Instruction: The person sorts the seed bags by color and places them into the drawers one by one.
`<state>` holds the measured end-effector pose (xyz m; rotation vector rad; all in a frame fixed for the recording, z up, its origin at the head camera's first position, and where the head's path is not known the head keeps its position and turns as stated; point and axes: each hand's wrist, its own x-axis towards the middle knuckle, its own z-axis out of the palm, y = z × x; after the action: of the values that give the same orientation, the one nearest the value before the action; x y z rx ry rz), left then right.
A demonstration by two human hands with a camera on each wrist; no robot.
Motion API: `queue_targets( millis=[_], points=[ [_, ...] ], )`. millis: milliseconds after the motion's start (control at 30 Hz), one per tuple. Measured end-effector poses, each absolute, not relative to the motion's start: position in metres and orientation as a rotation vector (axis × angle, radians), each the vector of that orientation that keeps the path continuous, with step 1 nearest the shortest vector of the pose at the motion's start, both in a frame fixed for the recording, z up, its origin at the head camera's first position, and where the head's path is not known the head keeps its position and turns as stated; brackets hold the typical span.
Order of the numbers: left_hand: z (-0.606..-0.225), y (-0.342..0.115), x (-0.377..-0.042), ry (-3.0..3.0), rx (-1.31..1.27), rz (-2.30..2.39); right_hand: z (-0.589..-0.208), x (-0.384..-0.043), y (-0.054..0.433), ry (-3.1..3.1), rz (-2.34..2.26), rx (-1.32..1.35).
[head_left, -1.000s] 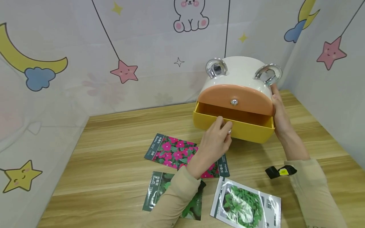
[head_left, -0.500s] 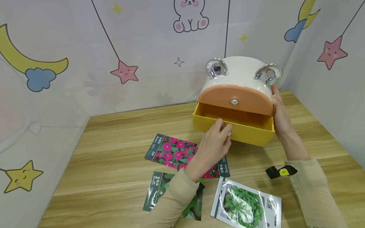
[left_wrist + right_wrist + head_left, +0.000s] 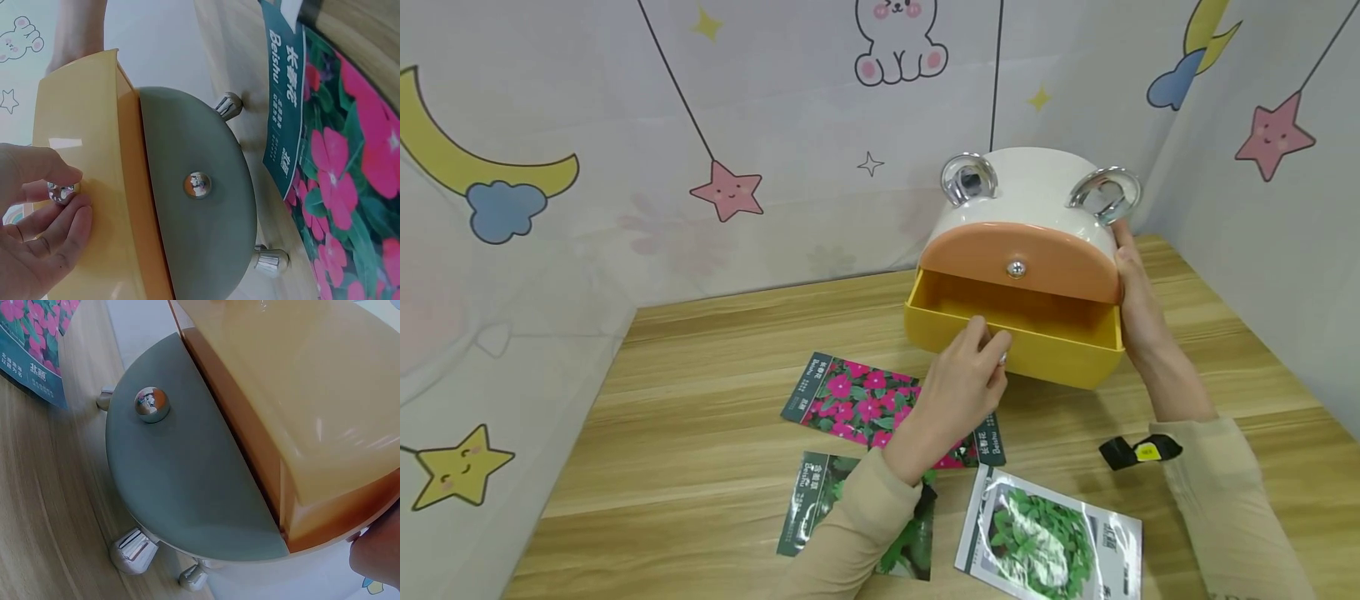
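Note:
A small white rounded chest (image 3: 1037,187) with silver ring ears stands at the back right in the head view. Its yellow drawer (image 3: 1060,360) is pulled partway out, and the inside that shows is bare. My left hand (image 3: 961,379) pinches the silver knob (image 3: 61,192) on that drawer between thumb and fingers. Above it the orange drawer (image 3: 1045,260) is closed; the green lower drawer (image 3: 194,219) shows closed in the left wrist view. Against the chest's right side rests my right hand (image 3: 1141,308), its visible fingers fairly straight and partly hidden behind.
A seed packet with pink flowers (image 3: 865,404) lies under my left forearm. Nearer are a dark green-leaf packet (image 3: 805,500), partly covered by the sleeve, and a white packet (image 3: 1045,533). A black strap with a yellow label (image 3: 1138,452) sits by my right sleeve. Printed cloth walls surround the table.
With the left hand on its knob, the yellow drawer has slid a little farther out toward me, showing more of its inside. The right hand and chest body have stayed in place.

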<state>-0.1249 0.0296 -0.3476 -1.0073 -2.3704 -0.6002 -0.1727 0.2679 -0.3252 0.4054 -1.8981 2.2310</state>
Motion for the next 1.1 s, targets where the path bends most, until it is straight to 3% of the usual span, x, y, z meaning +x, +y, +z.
queue_targets(
  millis=[1100],
  points=[
    [-0.347, 0.024, -0.111, -2.342, -1.04, -0.517, -0.324, -0.172, 0.268, -1.926, 2.22, 0.39]
  ],
)
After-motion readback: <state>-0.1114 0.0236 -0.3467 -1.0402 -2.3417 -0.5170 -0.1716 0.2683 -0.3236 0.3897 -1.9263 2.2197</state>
